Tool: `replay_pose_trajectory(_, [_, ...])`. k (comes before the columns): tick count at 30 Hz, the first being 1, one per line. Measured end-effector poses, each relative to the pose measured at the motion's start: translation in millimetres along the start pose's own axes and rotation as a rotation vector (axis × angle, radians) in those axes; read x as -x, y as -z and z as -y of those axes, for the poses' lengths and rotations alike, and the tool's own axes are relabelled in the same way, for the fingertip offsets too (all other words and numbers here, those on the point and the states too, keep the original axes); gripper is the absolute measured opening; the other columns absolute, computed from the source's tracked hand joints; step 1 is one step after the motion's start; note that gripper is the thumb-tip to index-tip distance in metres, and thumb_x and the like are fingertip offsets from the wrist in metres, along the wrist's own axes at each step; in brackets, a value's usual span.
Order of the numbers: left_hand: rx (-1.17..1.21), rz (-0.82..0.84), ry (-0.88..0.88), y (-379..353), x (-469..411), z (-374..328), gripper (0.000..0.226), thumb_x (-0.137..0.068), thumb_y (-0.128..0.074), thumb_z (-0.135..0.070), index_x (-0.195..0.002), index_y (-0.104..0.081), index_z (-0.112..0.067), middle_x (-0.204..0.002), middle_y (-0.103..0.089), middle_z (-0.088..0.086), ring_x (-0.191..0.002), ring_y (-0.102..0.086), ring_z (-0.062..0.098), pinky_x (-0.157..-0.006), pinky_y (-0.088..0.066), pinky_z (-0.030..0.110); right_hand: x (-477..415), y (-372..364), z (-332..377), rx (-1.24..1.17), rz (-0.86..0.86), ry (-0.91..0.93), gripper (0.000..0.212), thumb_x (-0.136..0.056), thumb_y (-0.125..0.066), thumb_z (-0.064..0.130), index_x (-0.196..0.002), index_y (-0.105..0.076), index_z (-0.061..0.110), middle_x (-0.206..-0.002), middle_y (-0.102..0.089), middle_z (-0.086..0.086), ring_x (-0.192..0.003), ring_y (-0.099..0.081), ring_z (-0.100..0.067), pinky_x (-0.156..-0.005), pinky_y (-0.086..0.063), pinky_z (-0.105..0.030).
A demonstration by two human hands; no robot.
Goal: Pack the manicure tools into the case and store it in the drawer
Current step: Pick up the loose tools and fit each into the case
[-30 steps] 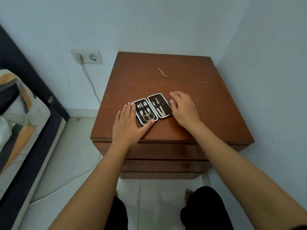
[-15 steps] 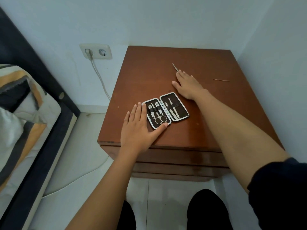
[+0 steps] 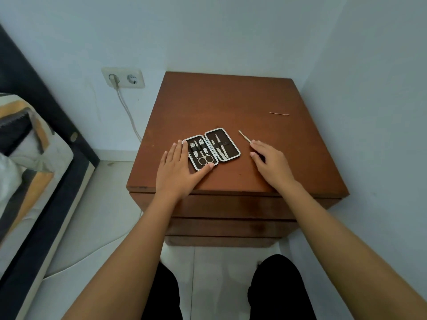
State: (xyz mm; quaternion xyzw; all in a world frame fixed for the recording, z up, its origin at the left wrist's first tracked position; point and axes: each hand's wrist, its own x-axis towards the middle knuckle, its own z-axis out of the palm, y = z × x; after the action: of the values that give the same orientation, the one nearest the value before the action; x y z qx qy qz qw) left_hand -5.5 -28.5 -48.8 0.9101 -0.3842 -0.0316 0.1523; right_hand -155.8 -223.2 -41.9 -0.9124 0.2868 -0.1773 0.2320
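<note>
Head view: tool (image 3: 245,136) under right fingers (image 3: 256,144)

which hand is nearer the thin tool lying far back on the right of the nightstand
Right. The right hand rests in front of and left of the thin tool, with bare wood between them. The left hand lies further left, beside the open case.

From my feed, a brown wooden nightstand (image 3: 231,107) sits mid-frame, tucked into a corner of pale bluish walls (image 3: 208,31). Upper left there's a double wall outlet (image 3: 123,78) with a white cord (image 3: 128,112) plugged in and trailing down to the light tiled floor (image 3: 104,215). A dark-framed bed (image 3: 57,125) with striped bedding (image 3: 20,144) runs along the left edge.
</note>
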Motion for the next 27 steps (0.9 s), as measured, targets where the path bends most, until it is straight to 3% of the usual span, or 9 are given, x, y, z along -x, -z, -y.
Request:
replay_pose_trajectory(5, [-0.006,0.008,0.003,-2,-1,1,0.103,-0.074,-0.018,-0.083,-0.151,-0.006,-0.015,-0.160,-0.005,0.001,-0.146,0.000,0.013,-0.118,0.001,0.033,3,4,-1,-0.201,-0.168,-0.189,0.035,-0.083,-0.067,0.018,-0.116,-0.058,0.010,-0.119,-0.050,-0.010,-0.103,-0.053,-0.020,-0.095,-0.047,-0.034])
replay_pose_trajectory(7, [-0.010,0.003,0.001,-3,-2,2,0.103,-0.074,-0.018,-0.083,-0.151,-0.006,-0.015,-0.160,-0.005,0.001,-0.146,0.000,0.013,-0.118,0.001,0.033,-4,2,-1,-0.182,-0.177,-0.256,0.026,-0.082,-0.068,0.022,-0.105,-0.063,0.012,-0.113,-0.052,-0.009,-0.103,-0.054,-0.024,-0.093,-0.048,-0.037])
replay_pose_trajectory(13, [-0.017,-0.006,-0.002,-3,-2,2,0.104,-0.073,-0.018,-0.083,-0.151,-0.006,-0.014,-0.160,-0.005,0.001,-0.146,-0.001,0.014,-0.117,0.001,0.033,-23,2,5,-0.149,-0.144,-0.403,0.013,-0.084,-0.066,0.025,-0.086,-0.066,0.013,-0.095,-0.049,-0.003,-0.102,-0.053,-0.026,-0.079,-0.037,-0.027])
replay_pose_trajectory(17, [-0.018,-0.013,-0.002,-5,-4,3,0.102,-0.075,-0.020,-0.082,-0.151,-0.007,-0.015,-0.160,-0.006,0.001,-0.146,-0.001,0.013,-0.117,0.001,0.033,-27,1,10,-0.085,-0.089,-0.464,0.016,-0.088,-0.060,0.028,-0.084,-0.067,0.013,-0.110,-0.056,-0.012,-0.110,-0.049,-0.031,-0.089,-0.041,-0.035])
replay_pose_trajectory(20, [-0.015,-0.017,-0.004,-6,-4,4,0.103,-0.075,-0.020,-0.082,-0.151,-0.007,-0.014,-0.160,-0.006,0.001,-0.146,-0.002,0.014,-0.117,0.000,0.034,-20,0,14,-0.059,-0.103,-0.420,0.015,-0.091,-0.055,0.026,-0.085,-0.062,0.015,-0.107,-0.059,-0.011,-0.105,-0.050,-0.029,-0.088,-0.041,-0.037])
replay_pose_trajectory(24, [-0.016,-0.015,-0.004,-6,-4,3,0.102,-0.076,-0.021,-0.082,-0.151,-0.007,-0.014,-0.160,-0.006,0.002,-0.146,-0.001,0.014,-0.118,0.000,0.034,0,-1,22,-0.362,-0.105,-0.325,0.009,-0.090,-0.056,0.018,-0.081,-0.055,0.018,-0.086,-0.064,-0.007,-0.075,-0.053,-0.014,-0.064,-0.041,-0.022])
replay_pose_trajectory(27, [-0.006,-0.015,-0.006,-5,-4,2,0.101,-0.077,-0.023,-0.081,-0.151,-0.007,-0.014,-0.160,-0.006,0.002,-0.146,-0.002,0.015,-0.118,0.000,0.034,10,-6,30,-0.400,-0.094,-0.259,0.007,-0.087,-0.058,0.015,-0.082,-0.062,0.018,-0.083,-0.069,-0.012,-0.074,-0.059,-0.020,-0.063,-0.043,-0.023])
